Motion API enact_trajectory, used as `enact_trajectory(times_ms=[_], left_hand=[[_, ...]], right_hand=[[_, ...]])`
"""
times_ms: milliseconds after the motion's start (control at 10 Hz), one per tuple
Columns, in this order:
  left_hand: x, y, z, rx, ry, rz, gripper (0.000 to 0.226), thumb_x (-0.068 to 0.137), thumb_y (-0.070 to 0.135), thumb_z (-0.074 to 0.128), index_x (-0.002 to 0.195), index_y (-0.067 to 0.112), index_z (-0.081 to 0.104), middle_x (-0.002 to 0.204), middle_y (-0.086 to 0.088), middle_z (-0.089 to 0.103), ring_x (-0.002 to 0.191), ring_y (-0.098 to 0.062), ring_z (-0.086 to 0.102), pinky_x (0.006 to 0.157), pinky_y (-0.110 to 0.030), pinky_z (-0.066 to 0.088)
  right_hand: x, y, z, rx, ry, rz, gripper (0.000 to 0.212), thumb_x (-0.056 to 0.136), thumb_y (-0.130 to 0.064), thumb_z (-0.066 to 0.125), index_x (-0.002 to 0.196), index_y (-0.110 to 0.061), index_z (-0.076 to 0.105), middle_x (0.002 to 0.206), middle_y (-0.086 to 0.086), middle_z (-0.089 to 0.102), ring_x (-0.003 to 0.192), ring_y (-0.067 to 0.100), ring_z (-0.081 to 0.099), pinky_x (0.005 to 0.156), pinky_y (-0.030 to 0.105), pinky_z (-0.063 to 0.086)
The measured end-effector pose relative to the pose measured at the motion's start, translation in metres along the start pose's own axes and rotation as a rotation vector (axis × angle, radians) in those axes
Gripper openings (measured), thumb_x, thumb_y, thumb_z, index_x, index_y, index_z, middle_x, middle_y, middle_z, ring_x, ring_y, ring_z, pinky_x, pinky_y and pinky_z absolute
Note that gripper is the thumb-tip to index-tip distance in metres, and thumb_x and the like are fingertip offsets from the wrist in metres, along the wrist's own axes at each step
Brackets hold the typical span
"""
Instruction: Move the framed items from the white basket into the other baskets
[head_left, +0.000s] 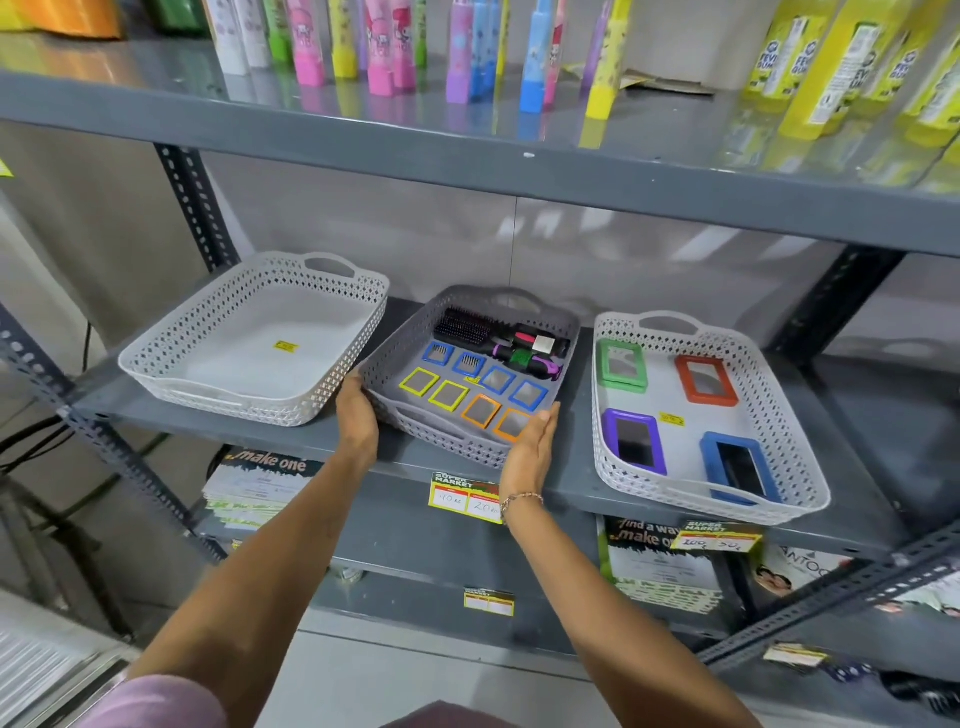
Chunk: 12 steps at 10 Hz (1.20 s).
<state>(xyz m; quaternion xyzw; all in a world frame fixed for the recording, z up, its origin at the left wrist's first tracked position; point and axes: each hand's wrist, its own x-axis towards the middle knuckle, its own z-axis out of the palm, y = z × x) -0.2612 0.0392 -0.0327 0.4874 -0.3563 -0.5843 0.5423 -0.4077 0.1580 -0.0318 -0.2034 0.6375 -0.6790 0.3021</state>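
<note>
Pastel bottles (384, 47) and yellow glue bottles (831, 62) are stood on the top shelf (467, 150), with a cardboard scrap (670, 83) laid between them. Price tags (464, 498) are fixed to the front edge of the middle shelf (857, 441). Printed booklets (660, 566) are stacked on the lower shelf (405, 530), partly hidden by the one above.

Bright even light, glossy shelf (519, 156) glare, edges warped

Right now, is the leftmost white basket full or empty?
Empty: the leftmost white basket shows only a yellow sticker on its bare floor.
</note>
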Motion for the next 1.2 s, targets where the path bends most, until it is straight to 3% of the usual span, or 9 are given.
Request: enact_trajectory(times_ms=[100,200,300,500,800,1000,1100,1200], left_hand=[[-0.015,-0.006,0.004,0.038,0.007,0.017,0.037,0.100,0.033,0.030,0.102,0.020,0.065,0.104,0.001,0.067,0.090,-0.007,0.062,0.077,-0.016,0.046],[-0.029,-0.016,0.006,0.039,-0.029,0.042,0.050,0.102,0.041,0.026,0.130,0.010,0.054,0.130,-0.001,0.057,0.118,-0.013,0.052,0.103,-0.025,0.036],[-0.041,-0.021,0.008,0.046,-0.029,0.029,0.058,0.102,0.045,0.023,0.143,0.007,0.038,0.147,-0.005,0.042,0.134,-0.016,0.038,0.115,-0.034,0.024],[-0.059,-0.026,0.012,0.059,0.001,0.018,0.058,0.102,0.044,0.022,0.147,0.007,0.026,0.154,-0.005,0.030,0.140,-0.015,0.026,0.117,-0.030,0.016],[-0.069,-0.021,0.010,0.095,-0.022,0.010,0.058,0.101,0.046,0.022,0.148,0.011,0.024,0.155,-0.003,0.027,0.140,-0.015,0.024,0.111,-0.026,0.015],[-0.071,-0.013,0.005,0.170,-0.039,-0.018,0.061,0.100,0.051,0.020,0.148,0.013,0.027,0.154,-0.004,0.030,0.140,-0.019,0.026,0.115,-0.034,0.016],[-0.078,-0.008,0.004,0.362,-0.044,0.130,0.059,0.101,0.047,0.020,0.149,0.012,0.021,0.157,-0.006,0.021,0.144,-0.019,0.018,0.117,-0.034,0.011],[-0.093,0.000,0.008,0.555,-0.069,0.430,0.058,0.102,0.039,0.020,0.150,0.008,0.011,0.159,-0.008,0.010,0.146,-0.016,0.002,0.119,-0.034,0.004]], right_hand=[[0.011,-0.004,-0.011,0.043,0.034,0.016,0.053,0.101,-0.042,0.022,0.150,-0.023,0.018,0.158,-0.006,0.021,0.145,0.012,0.021,0.108,0.019,0.016],[0.020,-0.006,-0.023,0.054,0.044,0.018,0.051,0.102,-0.037,0.023,0.149,-0.020,0.023,0.157,-0.003,0.023,0.145,0.012,0.022,0.108,0.019,0.016],[0.024,-0.007,-0.031,0.057,0.047,0.029,0.049,0.102,-0.036,0.024,0.148,-0.021,0.026,0.156,-0.003,0.026,0.144,0.014,0.024,0.114,0.025,0.017],[0.028,-0.010,-0.042,0.070,0.074,0.023,0.048,0.102,-0.032,0.024,0.147,-0.015,0.029,0.155,0.000,0.029,0.144,0.016,0.025,0.116,0.028,0.017],[0.023,-0.013,-0.045,0.045,0.073,0.033,0.049,0.102,-0.034,0.023,0.147,-0.016,0.029,0.156,0.000,0.028,0.144,0.016,0.024,0.116,0.028,0.017],[0.008,-0.021,-0.048,-0.036,0.090,0.031,0.055,0.100,-0.043,0.023,0.146,-0.014,0.032,0.154,0.006,0.033,0.142,0.022,0.030,0.115,0.031,0.020],[-0.008,-0.020,-0.053,-0.214,0.098,-0.127,0.052,0.102,-0.036,0.022,0.146,-0.010,0.031,0.154,0.008,0.032,0.143,0.021,0.029,0.114,0.024,0.018],[-0.026,-0.021,-0.060,-0.385,-0.011,-0.357,0.051,0.102,-0.031,0.024,0.149,-0.010,0.022,0.159,0.003,0.021,0.146,0.014,0.017,0.114,0.016,0.008]])
